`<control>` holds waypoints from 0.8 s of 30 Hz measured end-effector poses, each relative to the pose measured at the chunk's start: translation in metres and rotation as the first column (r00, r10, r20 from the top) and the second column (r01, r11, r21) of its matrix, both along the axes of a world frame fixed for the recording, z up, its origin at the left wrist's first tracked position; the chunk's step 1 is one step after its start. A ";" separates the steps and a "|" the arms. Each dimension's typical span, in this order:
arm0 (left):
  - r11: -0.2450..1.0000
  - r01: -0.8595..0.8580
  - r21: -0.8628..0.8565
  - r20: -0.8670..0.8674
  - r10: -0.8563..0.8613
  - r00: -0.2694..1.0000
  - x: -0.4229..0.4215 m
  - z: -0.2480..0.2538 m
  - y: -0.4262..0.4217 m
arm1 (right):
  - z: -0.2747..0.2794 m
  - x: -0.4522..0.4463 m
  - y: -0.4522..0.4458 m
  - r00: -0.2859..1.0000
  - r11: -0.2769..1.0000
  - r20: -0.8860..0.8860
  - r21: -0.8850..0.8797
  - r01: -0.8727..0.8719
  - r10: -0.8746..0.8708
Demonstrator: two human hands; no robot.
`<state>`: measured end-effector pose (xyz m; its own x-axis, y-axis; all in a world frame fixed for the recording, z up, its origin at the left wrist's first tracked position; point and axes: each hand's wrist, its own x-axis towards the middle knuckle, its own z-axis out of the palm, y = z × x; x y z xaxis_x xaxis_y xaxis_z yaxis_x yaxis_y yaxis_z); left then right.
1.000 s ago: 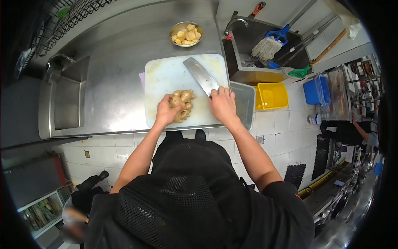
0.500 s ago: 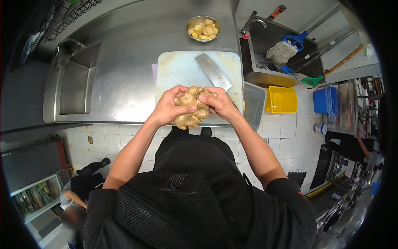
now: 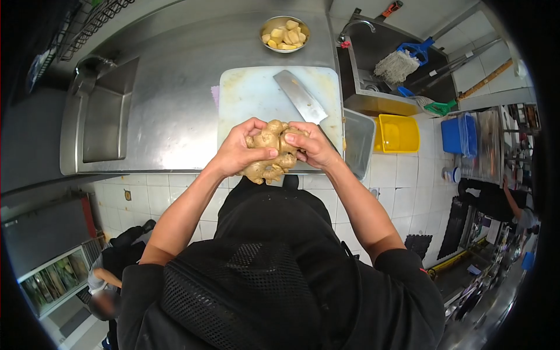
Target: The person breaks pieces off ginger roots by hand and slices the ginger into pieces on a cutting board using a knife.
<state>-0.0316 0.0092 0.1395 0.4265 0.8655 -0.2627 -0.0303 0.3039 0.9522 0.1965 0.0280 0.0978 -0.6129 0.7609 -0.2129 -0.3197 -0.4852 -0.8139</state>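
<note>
A large knobbly ginger root (image 3: 269, 140) is held between both hands, over the near edge of a white cutting board (image 3: 245, 87). My left hand (image 3: 240, 150) grips its left side, thumb lying across the front. On the other side my right hand (image 3: 315, 147) is closed round the right part, its thumb pressed on top. A dark gap shows in the root near the right thumb. Behind my right hand a cleaver (image 3: 298, 96) lies slanted on the board, its handle partly hidden. Beyond the board stands a metal bowl (image 3: 284, 49) of peeled, pale yellow ginger pieces.
The steel counter (image 3: 175, 99) runs left to a sink (image 3: 106, 125). Right of the board sit a grey bin (image 3: 359, 137) and a yellow tub (image 3: 398, 133). A mop (image 3: 398, 67) rests in another sink. Two people are in the room, at lower left and far right.
The gap in the ginger root near my right thumb looks wider, and the root's lower part has tilted slightly. Both hands keep nearly the same place.
</note>
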 end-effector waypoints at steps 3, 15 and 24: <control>1.000 0.006 -0.003 0.013 -0.006 1.000 0.001 -0.001 0.001 | -0.002 0.000 -0.001 1.000 1.000 -0.016 0.001 0.010 -0.010; 1.000 0.011 -0.022 0.071 -0.009 0.997 0.002 -0.011 0.002 | -0.004 0.004 -0.001 0.999 0.999 -0.041 -0.028 0.016 -0.018; 1.000 0.014 0.001 0.068 -0.014 0.998 0.002 -0.011 0.002 | -0.005 0.002 0.000 0.999 0.999 -0.028 -0.035 0.033 -0.034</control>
